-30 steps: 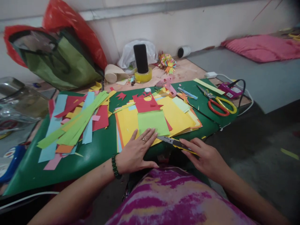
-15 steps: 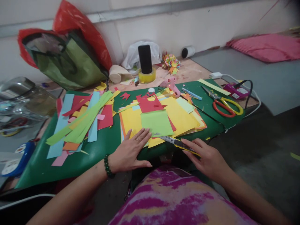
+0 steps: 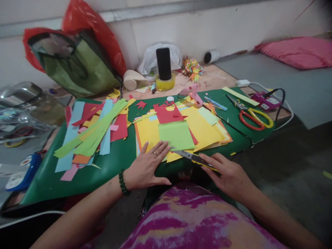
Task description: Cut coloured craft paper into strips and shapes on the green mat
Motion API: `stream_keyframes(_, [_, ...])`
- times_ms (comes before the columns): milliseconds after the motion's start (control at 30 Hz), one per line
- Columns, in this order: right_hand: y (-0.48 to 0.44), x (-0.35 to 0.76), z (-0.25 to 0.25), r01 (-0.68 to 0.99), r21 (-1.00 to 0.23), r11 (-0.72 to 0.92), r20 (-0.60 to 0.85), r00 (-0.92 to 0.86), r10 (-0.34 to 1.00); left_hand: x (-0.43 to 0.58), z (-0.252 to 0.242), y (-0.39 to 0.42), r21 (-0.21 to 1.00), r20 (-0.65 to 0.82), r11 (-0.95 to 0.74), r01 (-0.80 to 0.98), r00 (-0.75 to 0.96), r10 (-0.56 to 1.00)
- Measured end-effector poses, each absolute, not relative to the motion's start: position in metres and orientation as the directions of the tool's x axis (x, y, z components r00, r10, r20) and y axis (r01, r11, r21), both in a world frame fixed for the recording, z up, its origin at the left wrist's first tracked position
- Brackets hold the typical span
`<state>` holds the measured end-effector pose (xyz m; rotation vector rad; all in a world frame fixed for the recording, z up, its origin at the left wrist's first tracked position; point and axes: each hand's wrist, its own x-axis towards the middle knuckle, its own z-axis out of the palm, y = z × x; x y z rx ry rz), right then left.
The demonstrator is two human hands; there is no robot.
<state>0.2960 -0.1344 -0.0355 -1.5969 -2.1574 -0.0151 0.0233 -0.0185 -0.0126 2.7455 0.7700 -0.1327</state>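
A light green paper piece (image 3: 177,135) lies on a stack of yellow sheets (image 3: 207,129) near the table's front edge. My left hand (image 3: 150,164) lies flat, fingers stretched out, its fingertips at the green piece's lower left corner. In my right hand (image 3: 225,171) is a utility knife (image 3: 192,157), its blade pointing left along the green piece's lower edge. Whether the blade touches the paper I cannot tell. Just behind the green piece is a red paper piece (image 3: 166,114) with cut-outs.
Paper strips (image 3: 100,131) are heaped at left. Scissors (image 3: 254,117) lie at right, with a pink glue gun (image 3: 193,93) and a blue pen-like tool (image 3: 215,103) behind the stack. A phone (image 3: 164,64) stands against a tape roll (image 3: 165,84). A cord (image 3: 236,130) crosses the table.
The whole view has shifted slightly, so things appear a little further right. Both hands and the knife stay nearly in place against the paper.
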Motion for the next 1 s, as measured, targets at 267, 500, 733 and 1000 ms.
stream_keyframes(267, [-0.130,0.286,-0.034,0.917,-0.210,0.341,0.374,-0.247,0.894,0.025,-0.013,-0.019,0.255,-0.170,-0.812,0.525,0.851,0.497])
stream_keyframes(500, [-0.130,0.285,-0.036,0.916,-0.216,0.339,0.371,-0.244,0.896,0.014,-0.007,-0.015,0.294,-0.190,-0.811,0.507,0.862,0.470])
stream_keyframes(733, [-0.128,0.282,-0.035,0.913,-0.213,0.347,0.396,-0.244,0.885,0.006,-0.012,-0.016,0.260,-0.180,-0.818,0.513,0.858,0.481])
stream_keyframes(1000, [-0.128,0.278,-0.034,0.918,-0.169,0.359,0.395,-0.270,0.878,0.007,-0.018,-0.017,0.247,-0.162,-0.824,0.509,0.860,0.483])
